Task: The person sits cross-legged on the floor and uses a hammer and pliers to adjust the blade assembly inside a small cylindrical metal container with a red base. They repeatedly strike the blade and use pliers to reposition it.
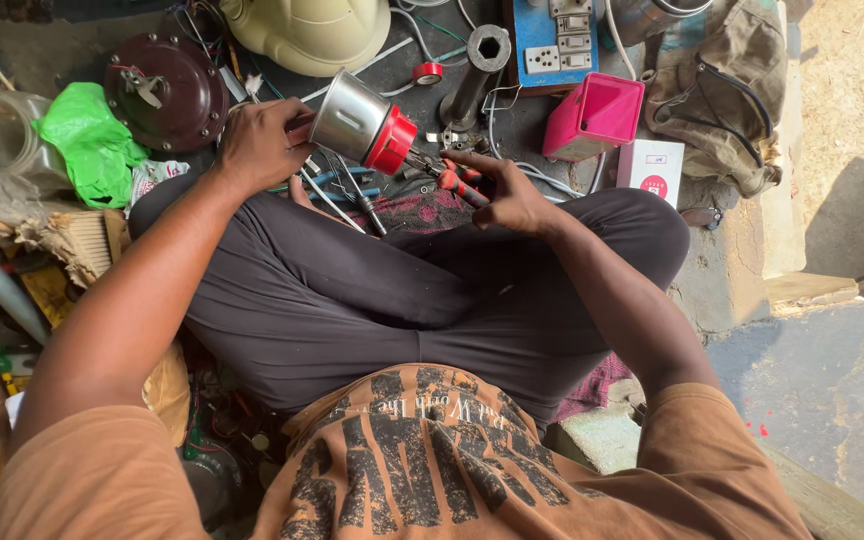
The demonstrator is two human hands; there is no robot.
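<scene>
Head view shows the left hand [260, 145] wrapped around the far end of a shiny metal cylindrical jar with a red base ring [362, 125], held above the lap at about twelve o'clock. Its long axis runs ten to four o'clock, red end toward the right hand [507, 195], whose fingers pinch red-handled pliers [452, 180] at that end. Work looks midway; nothing appears detached yet.

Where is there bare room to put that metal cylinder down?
Free: the grey slab right of the right knee, and the pale ground beyond the canvas bag. Crowded: ahead of the left hand and right hand, around the cylinder, with wires and tools.
</scene>
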